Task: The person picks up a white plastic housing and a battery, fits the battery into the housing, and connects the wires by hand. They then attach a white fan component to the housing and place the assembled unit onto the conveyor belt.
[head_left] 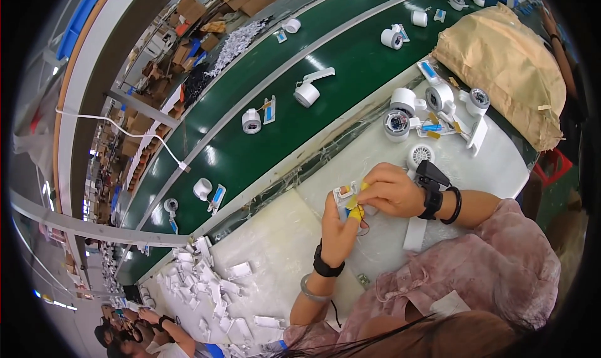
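My left hand (338, 230) is closed around a small white plastic housing (342, 196) with a bit of blue showing at its side. Over the same piece, the fingers of my right hand (393, 192) are pinched together at a yellow strip (352, 203). Bright yellow also shows at fingertips of both hands; whether it is tape or finger covers I cannot tell. Thin dark and red wires (363, 228) hang below the housing. Just beyond my right hand lies a round white slotted cap (421, 154). A flat white plastic piece (414, 234) rests under my right wrist.
Several white round units (397, 124) with wired plates stand at the far right of the table, beside a large tan bag (501, 70). A heap of white plastic pieces (216, 289) lies at left. Beyond runs a green conveyor (275, 164) carrying similar units. Other people (150, 333) sit lower left.
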A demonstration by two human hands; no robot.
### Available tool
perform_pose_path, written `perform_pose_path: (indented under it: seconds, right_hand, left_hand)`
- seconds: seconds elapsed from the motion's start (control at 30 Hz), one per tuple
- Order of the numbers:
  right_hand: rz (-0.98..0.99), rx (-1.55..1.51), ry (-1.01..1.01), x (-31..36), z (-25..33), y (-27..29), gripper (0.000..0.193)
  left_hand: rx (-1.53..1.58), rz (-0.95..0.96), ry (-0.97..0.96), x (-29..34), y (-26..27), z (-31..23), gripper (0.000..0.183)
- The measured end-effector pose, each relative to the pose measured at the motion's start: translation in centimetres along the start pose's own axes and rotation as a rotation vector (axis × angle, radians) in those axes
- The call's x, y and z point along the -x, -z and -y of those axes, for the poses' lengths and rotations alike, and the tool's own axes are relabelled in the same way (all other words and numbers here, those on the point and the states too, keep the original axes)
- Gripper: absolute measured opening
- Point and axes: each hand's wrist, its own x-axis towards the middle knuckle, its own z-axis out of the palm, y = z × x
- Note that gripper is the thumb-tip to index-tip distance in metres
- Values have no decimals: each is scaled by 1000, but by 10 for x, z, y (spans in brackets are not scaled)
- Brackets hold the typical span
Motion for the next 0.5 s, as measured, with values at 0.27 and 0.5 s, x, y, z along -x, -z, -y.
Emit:
perform_pose_path:
  seconds: [0.27, 0.5]
  right_hand:
    - [7, -9, -1, -1, 2, 0, 21]
    - [-6, 17, -36, -4, 6, 1, 16]
  left_hand:
    - [-131, -53, -88, 2, -4, 5, 45]
    - [9, 17, -124, 0, -1, 12, 42]
